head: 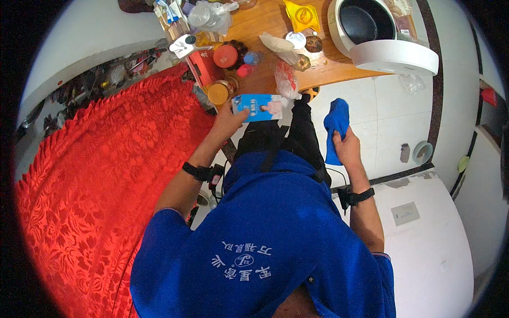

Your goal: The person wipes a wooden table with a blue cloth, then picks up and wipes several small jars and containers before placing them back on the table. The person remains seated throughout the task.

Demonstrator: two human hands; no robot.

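My left hand grips a blue and white printed box by its left end, in front of the wooden table's near edge. The box bears writing and a picture. Just beyond my left hand stands a jar with an orange-yellow lid. Over to the right, above the tiled floor, my right hand is closed around a bunched blue cloth. Part of the cloth hangs below my thumb.
On the wooden table are a red-lidded jar, a yellow packet, plastic bags and a white cooker with a dark pot inside. Its round white lid leans in front. A red patterned cloth covers the left side.
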